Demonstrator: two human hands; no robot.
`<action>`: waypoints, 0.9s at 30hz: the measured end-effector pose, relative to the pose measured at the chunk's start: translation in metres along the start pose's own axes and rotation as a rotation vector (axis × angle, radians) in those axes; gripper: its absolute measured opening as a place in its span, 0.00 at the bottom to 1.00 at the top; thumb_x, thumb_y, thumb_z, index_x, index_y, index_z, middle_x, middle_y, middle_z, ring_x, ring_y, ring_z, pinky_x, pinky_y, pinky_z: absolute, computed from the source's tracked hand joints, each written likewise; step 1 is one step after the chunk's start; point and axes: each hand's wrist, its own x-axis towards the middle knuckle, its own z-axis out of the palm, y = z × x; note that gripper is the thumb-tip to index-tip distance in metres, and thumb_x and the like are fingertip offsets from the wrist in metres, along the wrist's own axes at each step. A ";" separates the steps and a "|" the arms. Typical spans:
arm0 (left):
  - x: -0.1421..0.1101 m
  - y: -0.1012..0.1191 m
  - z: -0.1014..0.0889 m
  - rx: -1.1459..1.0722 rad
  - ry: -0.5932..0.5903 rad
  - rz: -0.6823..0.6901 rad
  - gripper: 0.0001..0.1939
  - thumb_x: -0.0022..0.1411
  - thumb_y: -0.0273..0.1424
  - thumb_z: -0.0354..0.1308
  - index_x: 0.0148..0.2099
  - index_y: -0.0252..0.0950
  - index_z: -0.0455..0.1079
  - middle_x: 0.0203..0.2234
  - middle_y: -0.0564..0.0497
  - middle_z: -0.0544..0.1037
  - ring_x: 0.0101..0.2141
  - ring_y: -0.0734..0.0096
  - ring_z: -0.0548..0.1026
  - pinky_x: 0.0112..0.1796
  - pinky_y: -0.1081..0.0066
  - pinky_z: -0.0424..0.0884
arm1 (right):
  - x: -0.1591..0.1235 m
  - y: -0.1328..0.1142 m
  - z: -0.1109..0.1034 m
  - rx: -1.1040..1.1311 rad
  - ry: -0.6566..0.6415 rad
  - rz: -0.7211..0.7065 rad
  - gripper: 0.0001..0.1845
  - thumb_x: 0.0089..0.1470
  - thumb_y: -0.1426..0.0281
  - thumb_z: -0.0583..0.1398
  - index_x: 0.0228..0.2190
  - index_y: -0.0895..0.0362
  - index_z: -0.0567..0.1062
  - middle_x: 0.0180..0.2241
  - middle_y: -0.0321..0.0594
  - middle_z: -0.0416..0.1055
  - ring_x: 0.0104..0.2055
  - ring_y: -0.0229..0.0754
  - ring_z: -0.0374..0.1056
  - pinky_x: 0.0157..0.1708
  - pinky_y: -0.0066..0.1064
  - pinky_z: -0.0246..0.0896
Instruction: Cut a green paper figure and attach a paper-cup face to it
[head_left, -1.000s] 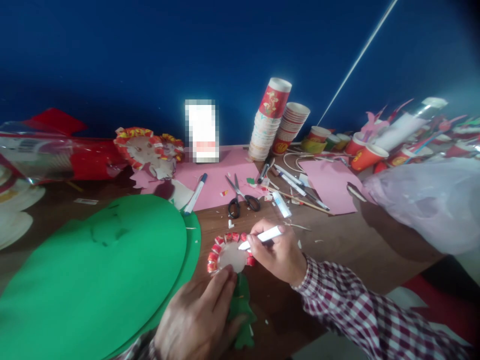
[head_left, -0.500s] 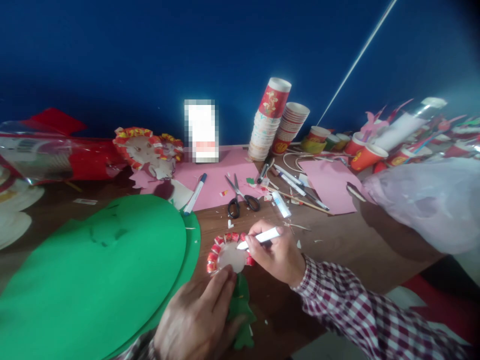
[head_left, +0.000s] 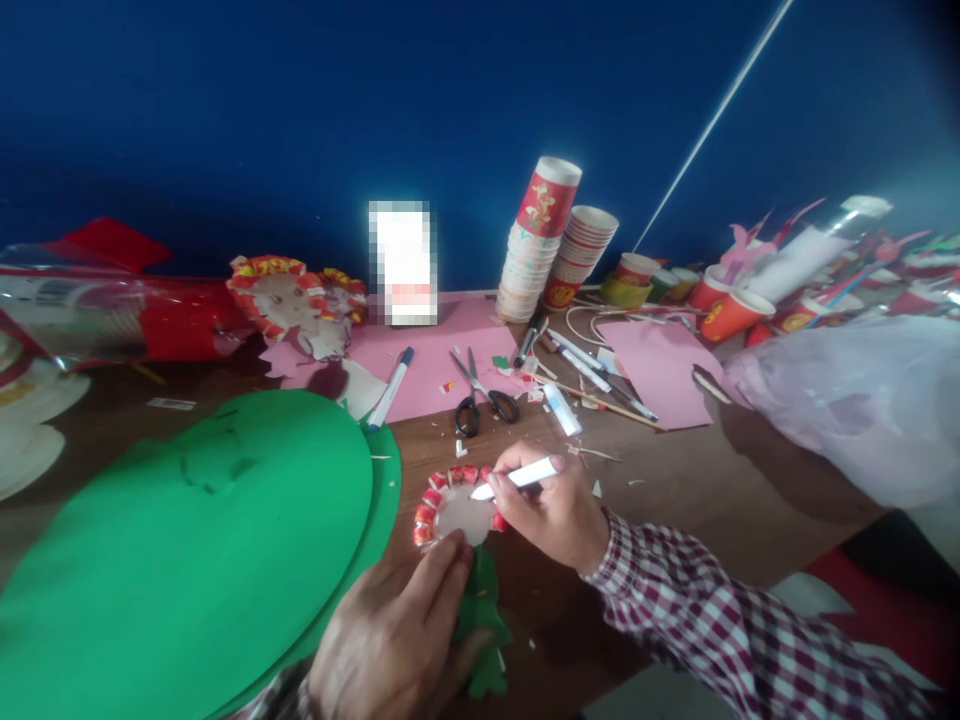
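Note:
A small paper-cup flower (head_left: 461, 515) lies on the brown table, with a pale round centre and a ring of curled red petals. My right hand (head_left: 551, 505) is closed around a white marker (head_left: 521, 478), its tip at the flower's pale centre. The hand covers the flower's right-side petals. With fingers stretched out, my left hand (head_left: 394, 625) rests flat on the flower's lower edge. Under and beside that hand is a green leaf-shaped paper cutout (head_left: 484, 625), partly hidden by the fingers.
Large green paper sheets (head_left: 225, 560) spread at the left. Beyond the flower are black-handled scissors (head_left: 480, 395), a blue-capped marker (head_left: 391, 388) and a glue stick (head_left: 562, 408). Stacked paper cups (head_left: 536, 245) stand by the blue wall; a plastic bag (head_left: 840, 410) sits at the right.
The marker's tip has shifted very slightly left over the flower's centre. My left hand and the flower hold their place.

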 end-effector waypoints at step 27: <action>0.003 -0.001 -0.002 0.019 -0.023 0.011 0.22 0.61 0.38 0.48 0.48 0.27 0.70 0.44 0.40 0.75 0.37 0.59 0.75 0.33 0.63 0.76 | -0.002 0.002 0.000 0.008 -0.056 0.014 0.06 0.56 0.69 0.54 0.30 0.58 0.69 0.21 0.34 0.70 0.20 0.32 0.65 0.20 0.21 0.59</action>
